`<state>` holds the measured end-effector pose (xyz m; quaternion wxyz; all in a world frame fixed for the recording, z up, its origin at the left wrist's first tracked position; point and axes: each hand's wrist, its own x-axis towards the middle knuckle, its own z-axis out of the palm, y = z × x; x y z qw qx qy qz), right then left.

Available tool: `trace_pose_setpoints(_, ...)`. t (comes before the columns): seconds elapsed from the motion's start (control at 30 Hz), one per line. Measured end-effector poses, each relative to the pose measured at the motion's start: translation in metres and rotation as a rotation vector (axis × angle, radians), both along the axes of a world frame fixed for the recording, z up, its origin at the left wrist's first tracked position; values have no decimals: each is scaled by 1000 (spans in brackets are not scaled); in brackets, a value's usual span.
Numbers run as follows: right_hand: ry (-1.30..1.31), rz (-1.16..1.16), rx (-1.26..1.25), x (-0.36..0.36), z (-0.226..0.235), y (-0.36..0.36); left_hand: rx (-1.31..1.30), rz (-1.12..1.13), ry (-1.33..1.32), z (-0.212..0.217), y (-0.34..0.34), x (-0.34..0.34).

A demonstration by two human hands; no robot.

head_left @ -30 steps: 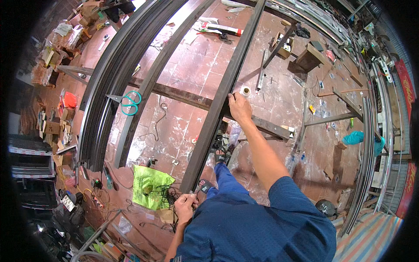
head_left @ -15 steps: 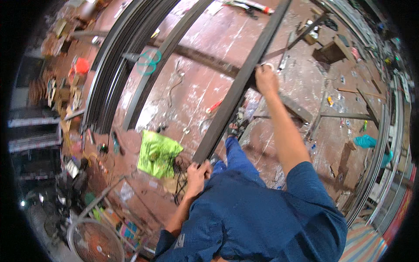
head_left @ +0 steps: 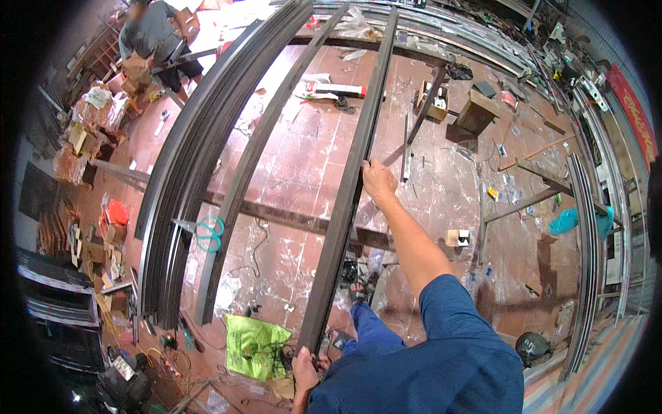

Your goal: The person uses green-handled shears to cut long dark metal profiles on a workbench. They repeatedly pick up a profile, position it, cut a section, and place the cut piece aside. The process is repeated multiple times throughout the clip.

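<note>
Head view: the person is holding one long, flat, dark metal bar (head_left: 348,200) at two places. The right hand (head_left: 378,181) is gripping the bar's right edge about midway along it, fingers curled over the edge. The left hand (head_left: 304,368) is closing around the near end, low in the scene beside the blue-clothed torso. The bar is running from near centre to far centre, lying across a rusty cross beam (head_left: 289,221), its surface matte and smooth.

To the left, a second similar bar (head_left: 258,148) is lying parallel, and further left a dense stack of curved dark strips (head_left: 189,165) is resting; their count cannot be told. One pair of green-handled scissors (head_left: 207,233) is lying by the stack. One crumpled yellow-green bag (head_left: 255,346) is lying on the stained tiled floor (head_left: 303,148), near left. Another person (head_left: 153,34) is working at far left.
</note>
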<state>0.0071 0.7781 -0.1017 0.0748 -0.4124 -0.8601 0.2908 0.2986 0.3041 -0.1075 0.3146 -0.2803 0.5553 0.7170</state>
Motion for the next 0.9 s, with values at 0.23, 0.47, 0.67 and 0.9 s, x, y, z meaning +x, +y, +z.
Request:
trace_pose_setpoints(0.23, -67, 193, 88, -26, 14, 34, 101, -6, -53, -30, -20, 2)
trace_pose_setpoints(0.47, -29, 319, 82, -25, 14, 57, 68, 16, 3, -164, -102, 39)
trace_pose_setpoints(0.67, 173, 195, 199, -24, -11, 43, -69, -26, -60, -98, -33, -10)
trace_pose_setpoints(0.9, 286, 186, 226, -49, -28, 62, -149, -44, -86, -83, 0, -47)
